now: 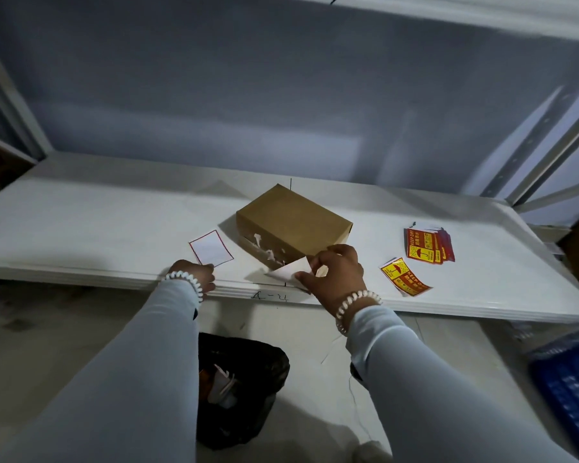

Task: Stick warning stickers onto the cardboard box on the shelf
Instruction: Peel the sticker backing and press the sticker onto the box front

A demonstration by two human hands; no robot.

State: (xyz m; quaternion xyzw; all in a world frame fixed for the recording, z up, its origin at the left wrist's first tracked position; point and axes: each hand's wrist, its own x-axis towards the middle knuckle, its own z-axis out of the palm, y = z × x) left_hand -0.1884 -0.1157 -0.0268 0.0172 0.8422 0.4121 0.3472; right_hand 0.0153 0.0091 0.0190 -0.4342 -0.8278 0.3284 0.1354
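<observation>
A brown cardboard box (293,222) lies on the white shelf (97,222), its near side scuffed with torn white patches. My right hand (335,274) pinches a white paper piece (290,272), seen from its blank side, at the box's near corner. My left hand (194,277) rests at the shelf's front edge, its fingertips on the corner of a white backing sheet with a red border (211,247). One red-and-yellow warning sticker (405,276) lies to the right of my right hand. A fanned stack of the same stickers (427,246) lies beyond it.
Below the shelf stands a bin lined with a black bag (241,389), holding scrap paper. A blue plastic crate (572,389) sits at the lower right. Grey metal uprights (535,155) frame the shelf on the right.
</observation>
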